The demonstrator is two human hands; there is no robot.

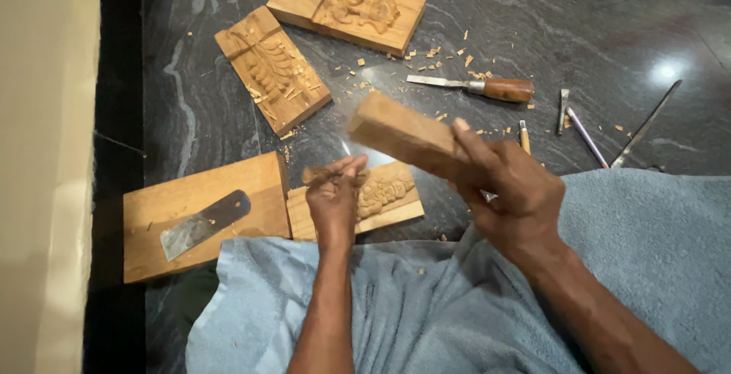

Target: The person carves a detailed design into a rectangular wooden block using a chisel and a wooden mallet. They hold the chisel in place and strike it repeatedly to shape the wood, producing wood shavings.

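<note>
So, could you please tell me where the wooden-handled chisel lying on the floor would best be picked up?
Probably by the rounded brown handle of the wooden-handled chisel, coming from above at its right end. It lies flat on the stone floor, blade pointing left, with open floor around the handle, so fingers stay away from the edge.

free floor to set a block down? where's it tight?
Free: dark stone floor left of the carved panel, and upper right beyond the wooden-handled chisel. Tight: around the left hand on the small carving, right hand raising a wooden block, thin tools alongside.
</note>
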